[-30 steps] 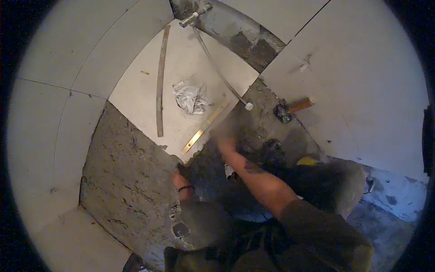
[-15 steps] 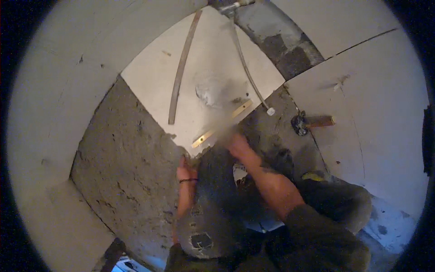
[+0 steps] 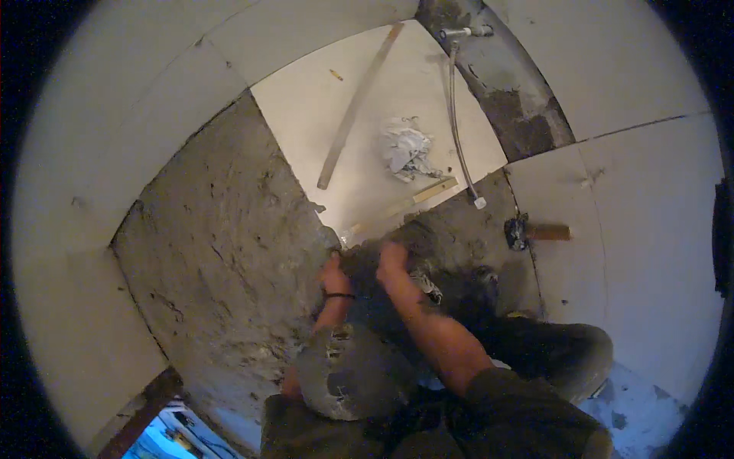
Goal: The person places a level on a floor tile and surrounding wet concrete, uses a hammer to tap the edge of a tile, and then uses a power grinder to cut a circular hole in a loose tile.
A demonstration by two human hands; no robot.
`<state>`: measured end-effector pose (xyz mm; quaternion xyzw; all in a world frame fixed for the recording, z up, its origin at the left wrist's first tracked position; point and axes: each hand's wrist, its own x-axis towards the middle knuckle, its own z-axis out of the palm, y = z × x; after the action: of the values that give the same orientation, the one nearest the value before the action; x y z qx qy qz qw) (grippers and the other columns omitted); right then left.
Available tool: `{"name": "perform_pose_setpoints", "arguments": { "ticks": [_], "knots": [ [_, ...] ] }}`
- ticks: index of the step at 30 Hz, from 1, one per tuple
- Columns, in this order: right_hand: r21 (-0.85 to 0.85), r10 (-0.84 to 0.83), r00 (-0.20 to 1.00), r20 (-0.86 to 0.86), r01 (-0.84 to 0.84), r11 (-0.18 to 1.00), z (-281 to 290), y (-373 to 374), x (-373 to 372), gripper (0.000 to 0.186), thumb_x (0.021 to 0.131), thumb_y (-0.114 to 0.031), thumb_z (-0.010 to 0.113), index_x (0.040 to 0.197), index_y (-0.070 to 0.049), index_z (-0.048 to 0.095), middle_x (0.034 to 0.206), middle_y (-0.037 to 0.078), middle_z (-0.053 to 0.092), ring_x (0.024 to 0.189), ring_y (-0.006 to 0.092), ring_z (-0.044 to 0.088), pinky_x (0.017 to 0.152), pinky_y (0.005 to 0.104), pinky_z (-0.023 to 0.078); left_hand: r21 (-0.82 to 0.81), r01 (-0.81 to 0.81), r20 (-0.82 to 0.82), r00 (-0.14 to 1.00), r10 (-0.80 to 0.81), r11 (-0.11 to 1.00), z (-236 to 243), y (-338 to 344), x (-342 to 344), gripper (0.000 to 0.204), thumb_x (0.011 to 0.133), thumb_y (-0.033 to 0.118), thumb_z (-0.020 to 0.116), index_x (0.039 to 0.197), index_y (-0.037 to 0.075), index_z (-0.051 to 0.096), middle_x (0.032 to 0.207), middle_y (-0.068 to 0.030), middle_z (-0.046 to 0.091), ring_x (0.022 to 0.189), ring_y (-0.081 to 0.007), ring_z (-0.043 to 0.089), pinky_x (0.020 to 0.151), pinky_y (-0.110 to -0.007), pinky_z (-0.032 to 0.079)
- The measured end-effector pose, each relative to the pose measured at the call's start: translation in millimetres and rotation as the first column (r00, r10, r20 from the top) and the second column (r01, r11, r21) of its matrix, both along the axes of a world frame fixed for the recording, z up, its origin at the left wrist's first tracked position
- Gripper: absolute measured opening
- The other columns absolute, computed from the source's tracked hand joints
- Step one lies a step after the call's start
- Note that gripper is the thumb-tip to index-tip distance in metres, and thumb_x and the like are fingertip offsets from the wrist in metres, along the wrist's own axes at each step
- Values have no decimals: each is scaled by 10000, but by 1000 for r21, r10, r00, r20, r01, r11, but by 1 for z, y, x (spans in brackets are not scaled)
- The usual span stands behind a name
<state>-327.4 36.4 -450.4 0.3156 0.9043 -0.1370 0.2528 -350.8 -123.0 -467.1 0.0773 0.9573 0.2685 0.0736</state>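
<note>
My left hand [image 3: 332, 271], with a dark wristband, is at the near corner of a pale square tile [image 3: 294, 96]; its fingertips are unclear. My right hand [image 3: 392, 258] is beside it over rough grey mortar [image 3: 195, 199], fingers curled, whatever they hold hidden. On the tile lie a long grey strip [image 3: 352, 119], a crumpled white paper or cloth [image 3: 407, 147] and, just beyond my hands, a gold-coloured strip [image 3: 434, 189]. A metal hose [image 3: 456, 130] with a white end crosses the tile's right side.
Pale tiled surfaces [image 3: 107, 138] surround the mortar. A dark-headed tool with a wooden handle [image 3: 547, 231] lies to the right. A metal fitting [image 3: 466, 32] is at the top. My bent knee [image 3: 355, 375] is low centre; a blue-lit opening [image 3: 164, 432] is lower left.
My head has shifted, so the tile sits higher and further right in view. My right hand has drawn back from the tile edge toward me; my left stays at the corner.
</note>
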Motion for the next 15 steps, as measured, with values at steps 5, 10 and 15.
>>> {"name": "perform_pose_setpoints", "arguments": {
  "ticks": [5,10,15],
  "knots": [
    [53,175,855,-488,-172,984,1,41,25,136,665,-183,695,748,-83,655,789,138,649,717,282,616,627,415,508,362,-130,240,970,43,923,48,34,-16,260,806,198,641,1010,41,603,835,-188,633,780,-339,609,689,-441,475],
    [-310,-215,919,-331,110,944,38,31,0,126,666,-170,662,729,-66,627,766,135,627,690,310,589,606,426,486,525,-843,851,517,-94,120,21,18,-41,316,849,212,578,1108,32,561,863,-190,637,806,-346,614,708,-440,485],
    [-309,-114,964,-239,36,950,55,34,33,152,645,-185,663,756,-86,629,780,124,623,715,311,587,610,420,476,-59,77,319,946,-54,995,15,4,-6,374,892,226,515,1205,23,520,890,-193,642,831,-352,618,727,-438,495]
  ]
}}
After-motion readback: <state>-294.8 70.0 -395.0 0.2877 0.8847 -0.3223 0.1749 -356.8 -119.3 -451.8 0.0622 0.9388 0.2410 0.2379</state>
